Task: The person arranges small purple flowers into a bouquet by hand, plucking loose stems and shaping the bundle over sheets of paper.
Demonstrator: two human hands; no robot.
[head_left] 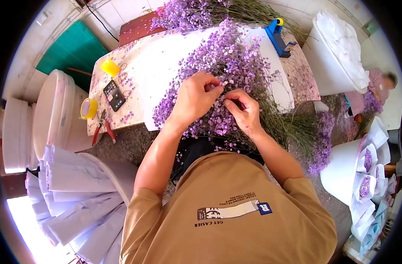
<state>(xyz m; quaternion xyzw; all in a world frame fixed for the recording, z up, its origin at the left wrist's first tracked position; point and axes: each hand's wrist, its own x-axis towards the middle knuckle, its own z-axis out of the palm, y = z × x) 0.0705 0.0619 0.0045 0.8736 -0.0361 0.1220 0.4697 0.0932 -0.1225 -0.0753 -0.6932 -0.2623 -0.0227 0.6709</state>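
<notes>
Purple flowers (227,48) with thin green stems (289,127) lie in a large bunch across white paper (165,55) on the table. My left hand (196,97) is over the bunch, its thumb and forefinger pinched together at a small pale blossom. Close beside it on the right, my right hand (244,111) is closed in a pinch among the flowers; what its fingertips hold is too small to make out. The two hands are a short gap apart.
On the table (135,112) are a phone (114,95), yellow tape rolls (110,67) and red-handled pliers (105,127). A blue tape dispenser (277,38) stands at the back right. Buckets with wrapped bundles (84,185) flank me. Another person (374,88) is at far right.
</notes>
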